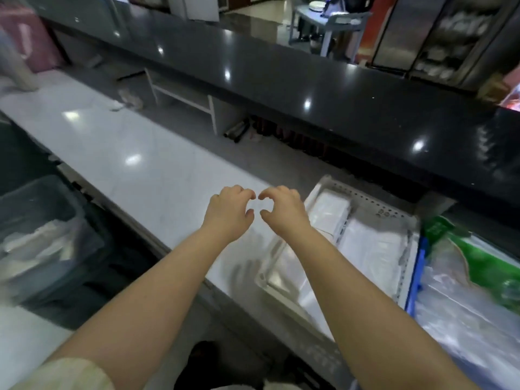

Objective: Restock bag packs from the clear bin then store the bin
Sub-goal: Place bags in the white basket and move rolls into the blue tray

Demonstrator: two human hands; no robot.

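Both hands (pixel 257 211) hover empty, clear bin (pixel 363 218) just right.

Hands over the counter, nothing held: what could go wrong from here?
1. Both hands are empty and curled above the white counter, left of the white tray; a reach from here may be misjudged.
2. The tray sits at the counter's edge, so a nudge could tip it.
3. The bag packs look slippery.

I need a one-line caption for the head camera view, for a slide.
Two empty hands, left hand and right hand, hover curled above the white marble counter, beside a white perforated tray of white bag packs.
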